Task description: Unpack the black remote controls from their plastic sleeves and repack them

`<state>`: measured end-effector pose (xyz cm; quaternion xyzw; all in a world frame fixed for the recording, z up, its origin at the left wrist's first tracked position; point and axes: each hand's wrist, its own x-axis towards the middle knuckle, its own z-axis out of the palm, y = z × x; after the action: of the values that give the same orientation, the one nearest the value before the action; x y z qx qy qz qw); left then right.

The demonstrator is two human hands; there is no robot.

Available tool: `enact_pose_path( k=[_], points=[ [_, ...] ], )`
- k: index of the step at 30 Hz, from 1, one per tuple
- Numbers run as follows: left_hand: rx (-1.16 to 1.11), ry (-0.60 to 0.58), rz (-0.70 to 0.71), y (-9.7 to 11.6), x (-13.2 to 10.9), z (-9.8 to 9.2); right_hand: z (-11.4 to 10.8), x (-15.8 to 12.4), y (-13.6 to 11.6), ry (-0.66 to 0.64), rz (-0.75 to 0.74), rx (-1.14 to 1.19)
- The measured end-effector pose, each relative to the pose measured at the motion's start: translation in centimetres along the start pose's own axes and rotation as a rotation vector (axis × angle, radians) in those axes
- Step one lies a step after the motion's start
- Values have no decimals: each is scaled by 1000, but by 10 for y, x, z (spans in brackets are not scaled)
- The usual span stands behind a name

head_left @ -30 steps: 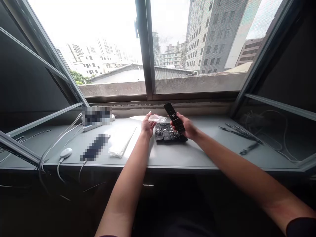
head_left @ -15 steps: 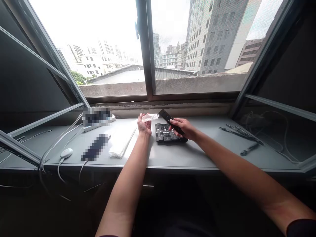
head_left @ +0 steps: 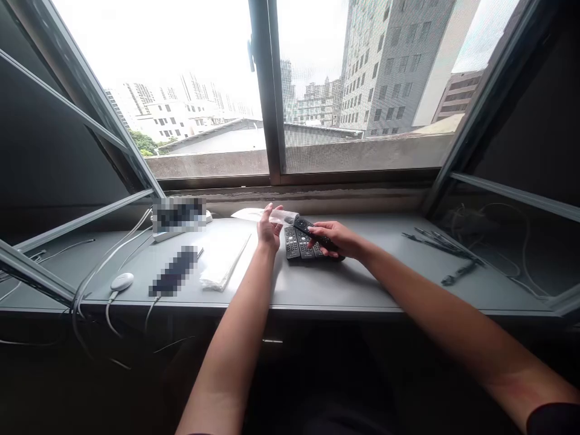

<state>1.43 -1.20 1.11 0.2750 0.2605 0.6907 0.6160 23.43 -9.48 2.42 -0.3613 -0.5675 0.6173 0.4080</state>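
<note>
My left hand [head_left: 270,228] is closed on a thin translucent plastic sleeve [head_left: 247,214] that stretches out to both sides of the fingers. Its right end meets the front tip of a black remote control [head_left: 325,241]; whether the tip is inside the sleeve I cannot tell. My right hand [head_left: 338,238] grips that remote by its rear part, buttons facing up. Just below it, several more black remotes [head_left: 293,246] lie side by side on the desk, partly covered by my right hand and the held remote.
A stack of white plastic sleeves [head_left: 225,263] lies left of my left arm on the grey desk [head_left: 326,296]. Farther left are a blurred-out dark object [head_left: 176,272], a white round puck [head_left: 122,281] and cables. Dark cables [head_left: 446,248] lie at the right. Metal frames flank the desk.
The sleeve now extends left past my left hand, and its right end has come to the remote's tip. The held remote has tipped lower and my left hand shifted slightly right.
</note>
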Motion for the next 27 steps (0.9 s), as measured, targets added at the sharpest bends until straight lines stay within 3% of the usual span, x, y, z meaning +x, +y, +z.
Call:
enact_pose_path(
  k=[10, 17, 23, 27],
  points=[
    [45, -302, -129, -6, -21, 14, 1, 0, -1, 72, -23, -21],
    [21, -325, -175, -6, -24, 17, 0, 7, 6, 128, -59, 0],
    [68, -428, -169, -7, -24, 16, 0, 9, 9, 116, -84, 11],
    [35, -341, -139, -8, -23, 19, 1, 10, 8, 125, -85, 39]
  ],
)
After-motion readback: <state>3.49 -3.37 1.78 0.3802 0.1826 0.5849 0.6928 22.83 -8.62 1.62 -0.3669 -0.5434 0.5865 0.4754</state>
